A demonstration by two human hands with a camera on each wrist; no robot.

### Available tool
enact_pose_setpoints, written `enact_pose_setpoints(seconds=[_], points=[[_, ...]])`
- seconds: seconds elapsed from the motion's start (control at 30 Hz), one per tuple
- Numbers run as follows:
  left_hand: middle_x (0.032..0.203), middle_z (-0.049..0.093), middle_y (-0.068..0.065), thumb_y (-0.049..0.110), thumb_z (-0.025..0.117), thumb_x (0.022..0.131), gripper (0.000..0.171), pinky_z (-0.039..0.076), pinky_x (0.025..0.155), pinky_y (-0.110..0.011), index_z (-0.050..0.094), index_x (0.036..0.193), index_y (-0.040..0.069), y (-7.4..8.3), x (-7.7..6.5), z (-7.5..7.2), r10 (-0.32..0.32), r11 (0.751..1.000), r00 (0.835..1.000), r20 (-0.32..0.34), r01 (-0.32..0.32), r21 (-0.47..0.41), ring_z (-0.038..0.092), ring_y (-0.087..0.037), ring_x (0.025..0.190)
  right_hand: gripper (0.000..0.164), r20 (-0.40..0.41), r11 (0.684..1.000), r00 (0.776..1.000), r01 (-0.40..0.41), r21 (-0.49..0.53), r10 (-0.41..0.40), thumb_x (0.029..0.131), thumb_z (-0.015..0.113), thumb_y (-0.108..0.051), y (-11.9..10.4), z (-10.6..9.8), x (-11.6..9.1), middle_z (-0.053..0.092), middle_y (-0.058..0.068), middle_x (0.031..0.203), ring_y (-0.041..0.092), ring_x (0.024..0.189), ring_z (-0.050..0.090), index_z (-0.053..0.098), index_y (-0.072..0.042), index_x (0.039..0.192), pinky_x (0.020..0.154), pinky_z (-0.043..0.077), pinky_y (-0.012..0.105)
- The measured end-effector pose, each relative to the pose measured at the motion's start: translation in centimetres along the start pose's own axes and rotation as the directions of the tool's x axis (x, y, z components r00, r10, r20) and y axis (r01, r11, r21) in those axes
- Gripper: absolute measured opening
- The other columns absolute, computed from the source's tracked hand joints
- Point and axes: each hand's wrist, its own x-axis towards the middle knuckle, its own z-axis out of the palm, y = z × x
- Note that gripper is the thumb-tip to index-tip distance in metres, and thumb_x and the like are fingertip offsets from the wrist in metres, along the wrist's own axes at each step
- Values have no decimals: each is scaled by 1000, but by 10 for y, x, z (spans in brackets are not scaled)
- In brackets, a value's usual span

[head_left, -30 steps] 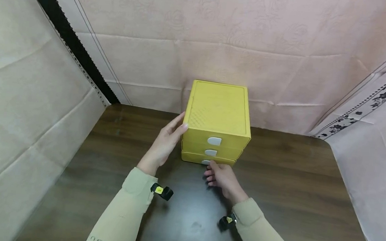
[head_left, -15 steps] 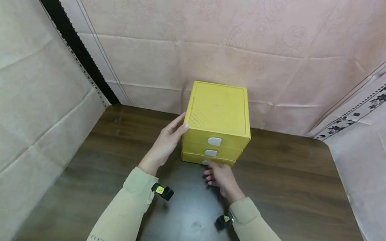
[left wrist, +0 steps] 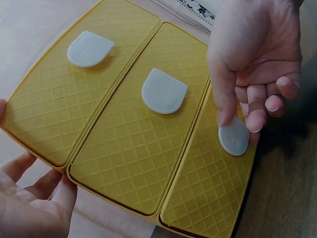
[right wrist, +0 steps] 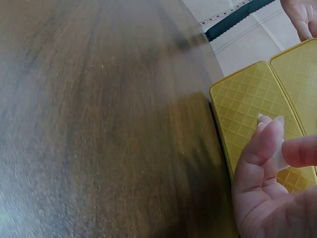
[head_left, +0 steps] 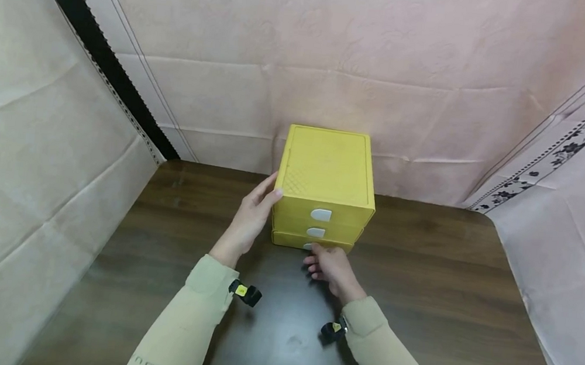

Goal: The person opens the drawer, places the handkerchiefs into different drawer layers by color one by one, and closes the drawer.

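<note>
A yellow cabinet of three stacked drawers (head_left: 328,165) stands on the table, each patterned front bearing a white tab handle. The top handle (left wrist: 90,48) and middle handle (left wrist: 164,91) are untouched. My right hand (head_left: 332,268) pinches the bottom drawer's handle (left wrist: 234,138) between thumb and index finger, the other fingers loosely bent beneath it. The right wrist view shows the handle mostly covered by that grip. My left hand (head_left: 247,222) rests against the cabinet's left side, its fingers extended along the wall and the thumb at the front edge.
The dark wooden table (head_left: 446,291) carries the cabinet close to its back edge. Pale cloth (head_left: 216,93) hangs behind, and further cloth covers both sides. A black strip (head_left: 113,65) runs down the left corner. Each wrist wears a small black camera (head_left: 246,292).
The head view has shifted slightly. My right wrist has moved a little left while the fingers stay on the bottom handle. The left hand keeps its place on the cabinet.
</note>
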Motion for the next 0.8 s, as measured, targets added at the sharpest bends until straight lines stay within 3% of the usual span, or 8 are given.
enact_pose_setpoints(seconds=[0.23,0.4,0.53,0.6,0.67,0.7,0.73,0.8], points=[[150,35,12,58,55,92,55,28,111,-43,40,143,45,0,1,-4,20,1000,1000,-3,-20,11,35,-12,135,41,11,1000,1000,10,-1,-10,100,53,-32,0,4,0,67,10,82,14,61,56,61,6,116,54,52,26],[151,34,12,55,51,96,53,29,111,-45,36,146,44,6,-1,-10,9,998,1000,-12,-8,65,34,-12,136,47,39,997,996,80,-18,-79,101,50,-37,7,7,-2,65,15,87,18,65,58,59,8,114,58,55,33],[151,35,11,55,47,97,52,31,110,-44,36,147,41,6,-9,-19,22,991,999,-25,-18,132,33,-12,136,51,-11,967,983,175,-184,-181,99,52,-45,10,-1,-15,67,14,88,21,69,61,60,3,114,61,56,38],[150,36,10,57,44,97,53,31,110,-43,36,147,40,0,-15,-23,79,972,996,-32,-70,224,34,-13,136,50,-54,905,958,246,-347,-281,96,53,-50,10,-11,-26,67,8,87,20,73,62,62,-4,115,65,56,36],[151,35,7,58,40,98,57,30,110,-44,34,149,35,-4,-27,-23,141,911,989,-31,-118,395,32,-16,137,49,-69,790,912,310,-529,-404,96,53,-52,10,-25,-36,67,3,89,18,77,62,63,-8,116,70,54,37],[153,34,3,58,38,99,60,30,111,-46,31,151,30,-7,-34,-23,167,859,986,-24,-134,494,31,-19,139,49,-68,717,881,334,-612,-468,95,54,-53,10,-32,-42,67,1,91,18,80,63,63,-9,116,72,53,38],[154,32,0,58,35,99,63,30,110,-48,29,153,26,-10,-41,-23,192,792,981,-13,-147,593,28,-22,140,49,-66,636,844,347,-689,-532,95,54,-53,10,-39,-47,67,1,93,18,83,62,63,-10,117,75,53,39],[156,27,-6,60,33,99,71,29,110,-53,23,155,19,-17,-55,-22,218,632,976,14,-152,760,24,-30,142,51,-37,489,773,362,-794,-634,94,56,-52,11,-51,-55,67,4,100,22,91,62,61,-8,120,79,51,44]])
